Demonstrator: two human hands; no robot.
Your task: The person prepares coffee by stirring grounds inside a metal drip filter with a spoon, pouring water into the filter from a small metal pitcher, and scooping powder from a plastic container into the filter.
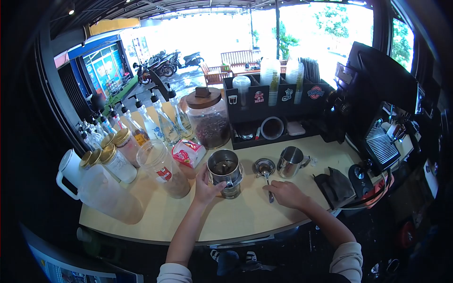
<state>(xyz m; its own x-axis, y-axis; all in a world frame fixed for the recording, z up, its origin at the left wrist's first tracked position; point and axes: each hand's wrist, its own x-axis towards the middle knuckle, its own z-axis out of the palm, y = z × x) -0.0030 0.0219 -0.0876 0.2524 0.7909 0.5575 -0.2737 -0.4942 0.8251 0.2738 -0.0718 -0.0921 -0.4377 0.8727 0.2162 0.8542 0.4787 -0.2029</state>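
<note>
My left hand (205,187) is wrapped round the side of a metal cup (223,162) with dark contents, its thumb near the small handle. The cup sits over a clear glass (231,192), partly hidden beneath it. Between the fingers of my right hand (286,194) is the handle of a metal spoon (267,180). The spoon's bowl end lies at a small round metal dish (263,165), and its handle tip points toward me. Just beyond my right hand stands a metal milk pitcher (290,162).
Left of the cup are a clear plastic jar (158,165) of brown powder, a pink-white packet (188,153) and a translucent pitcher (106,198). A lidded bean jar (209,122) and black cup organizer (278,101) line the back. Dark cloth (334,186) lies right, near the espresso machine (384,137).
</note>
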